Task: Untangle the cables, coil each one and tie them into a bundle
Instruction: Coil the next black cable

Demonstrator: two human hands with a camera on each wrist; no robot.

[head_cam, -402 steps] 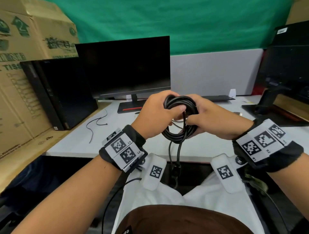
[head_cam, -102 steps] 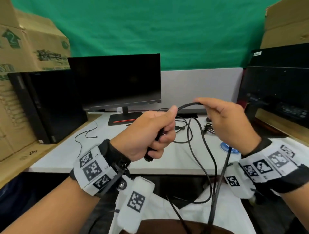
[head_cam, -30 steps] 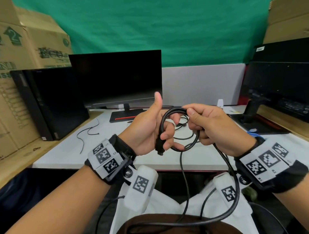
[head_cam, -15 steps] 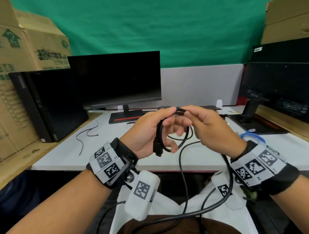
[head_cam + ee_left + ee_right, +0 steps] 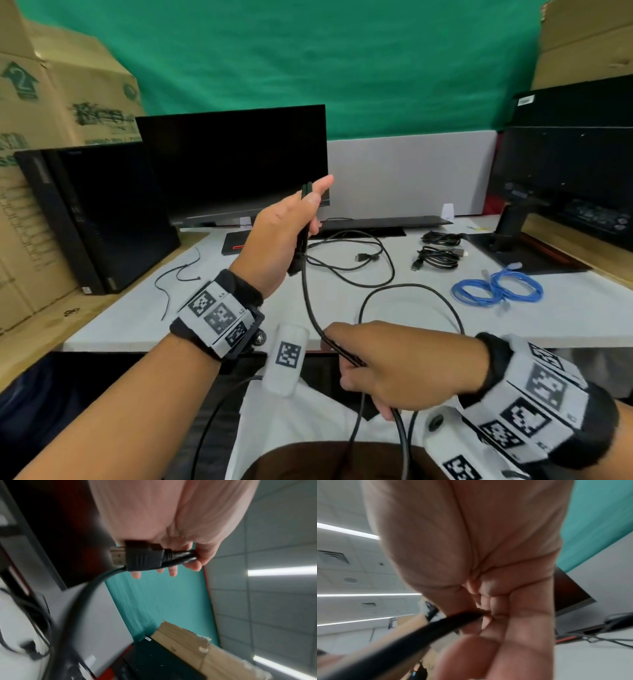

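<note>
I am working a thick black HDMI cable (image 5: pixel 307 298). My left hand (image 5: pixel 286 226) is raised over the desk and grips a first small loop of it; the plug (image 5: pixel 137 557) lies across my palm (image 5: pixel 171 520) in the left wrist view. My right hand (image 5: pixel 387 366) is low, near the desk's front edge, with its fingers curled round the same cable (image 5: pixel 402 639), which runs on down to my lap. A thinner black cable (image 5: pixel 356 257) lies loose on the white desk (image 5: pixel 342 308). Two coiled black bundles (image 5: pixel 438 253) and a coiled blue cable (image 5: pixel 496 287) lie at the right.
A black monitor (image 5: pixel 233 164) stands behind my left hand, a computer tower (image 5: pixel 96 212) and cardboard boxes (image 5: pixel 51 102) at the left. A second monitor (image 5: pixel 565 171) on its stand is at the right. Thin black ties (image 5: pixel 178 277) lie at the desk's left.
My hands have parted: the left has risen with the small loop, and the right has slid down the cable toward my lap, drawing out a length between them.
</note>
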